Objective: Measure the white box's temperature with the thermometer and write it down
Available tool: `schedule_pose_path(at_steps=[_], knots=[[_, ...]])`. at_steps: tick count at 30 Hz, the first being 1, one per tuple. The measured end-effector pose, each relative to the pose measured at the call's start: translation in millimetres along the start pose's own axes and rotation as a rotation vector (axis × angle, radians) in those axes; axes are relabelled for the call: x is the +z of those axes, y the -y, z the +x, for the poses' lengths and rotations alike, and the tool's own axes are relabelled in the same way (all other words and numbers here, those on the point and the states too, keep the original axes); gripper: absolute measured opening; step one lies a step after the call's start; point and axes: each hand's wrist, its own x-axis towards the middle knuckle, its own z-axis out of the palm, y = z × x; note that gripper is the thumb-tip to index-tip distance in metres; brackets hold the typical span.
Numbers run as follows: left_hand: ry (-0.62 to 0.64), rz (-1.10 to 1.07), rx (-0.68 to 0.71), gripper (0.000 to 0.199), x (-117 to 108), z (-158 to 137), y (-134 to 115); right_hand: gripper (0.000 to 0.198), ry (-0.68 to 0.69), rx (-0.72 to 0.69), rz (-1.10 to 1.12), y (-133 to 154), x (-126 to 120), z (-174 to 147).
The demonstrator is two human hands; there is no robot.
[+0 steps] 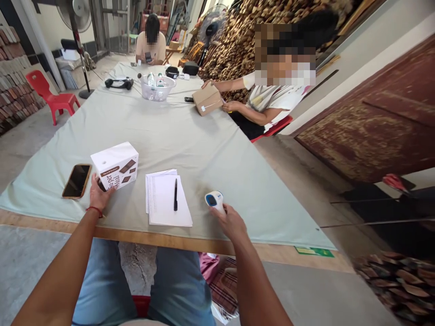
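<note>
My left hand (pixel 99 195), with a red cord at the wrist, grips the near lower edge of a white box (pixel 115 165) with brown printing. That box sits tilted toward me on the cloth. In my right hand (pixel 234 222) is a white handheld infrared thermometer (pixel 215 199) with a blue-rimmed dark display, its handle wrapped by my fingers above the table's near edge. Between my hands lie sheets of paper (pixel 166 208) with faint writing, and a black pen (pixel 176 194) rests on them. Left of the box lies a smartphone (pixel 77 181), screen up.
The table (pixel 152 136) has a pale green cloth. Across it at the right, a person's hands hold a cardboard box (pixel 208 100). Farther back stand a clear basin (pixel 158 90) with bottles, dark cases (pixel 190 68), and a black wheeled gadget (pixel 118 83). Another person sits at the far end.
</note>
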Motion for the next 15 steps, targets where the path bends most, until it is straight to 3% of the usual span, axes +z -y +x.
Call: schedule_pose_path(at_steps=[2,4,7,10,12,15], knots=[[0.048,-0.026,-0.076,0.081,3,-4,-6,0.051,0.012,-0.082,0.393,21,5,-24],[0.041,-0.062,-0.12,0.073,3,-15,-7,0.053,0.162,-0.091,0.741,45,16,-55],[0.068,-0.107,-0.107,0.066,4,-30,-7,0.043,0.336,-0.162,1.0,83,37,-95],[0.11,-0.076,-0.013,0.064,13,-34,-11,0.029,0.515,-0.246,0.986,117,55,-109],[0.115,-0.07,0.036,0.06,15,-44,-12,0.027,0.533,-0.231,0.902,131,63,-117],[0.126,-0.061,-0.078,0.047,-7,-95,5,0.025,0.512,-0.116,0.727,125,81,-156]])
